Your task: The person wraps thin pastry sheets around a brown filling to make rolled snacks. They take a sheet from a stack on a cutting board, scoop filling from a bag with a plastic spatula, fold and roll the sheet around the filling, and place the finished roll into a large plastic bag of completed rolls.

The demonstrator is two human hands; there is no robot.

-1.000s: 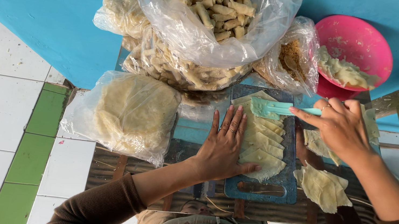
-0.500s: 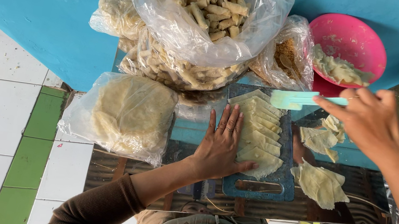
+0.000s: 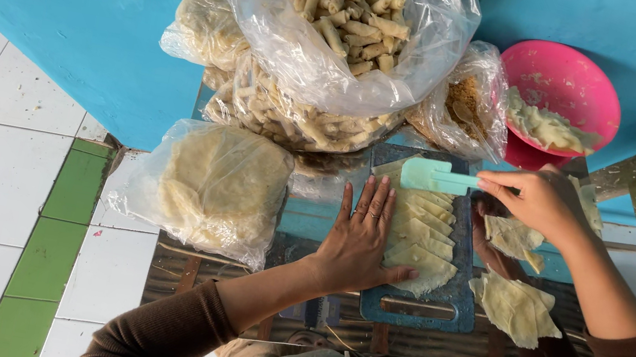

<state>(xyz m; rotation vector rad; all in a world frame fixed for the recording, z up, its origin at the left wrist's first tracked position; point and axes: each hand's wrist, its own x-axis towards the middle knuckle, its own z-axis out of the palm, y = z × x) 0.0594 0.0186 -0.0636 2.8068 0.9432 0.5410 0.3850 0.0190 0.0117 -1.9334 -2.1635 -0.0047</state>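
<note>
Cutting board [image 3: 460, 304] under wrappers [image 3: 422, 242]

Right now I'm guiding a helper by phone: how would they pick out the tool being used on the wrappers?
Find the blue cutting board in the middle, stacked with pale wrappers. At its far edge the right hand holds a flat mint-green scraper over the stack. It is the only pale green plastic piece there; everything around it is dough or clear bags.

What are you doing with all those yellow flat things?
A person is working with thin pastry wrappers stacked on a blue cutting board. The left hand lies flat on the stack, and the right hand holds a pale green scraper over its far end. Cut pieces lie to the right. Bags of rolled snacks and a pink bowl sit behind.
</note>
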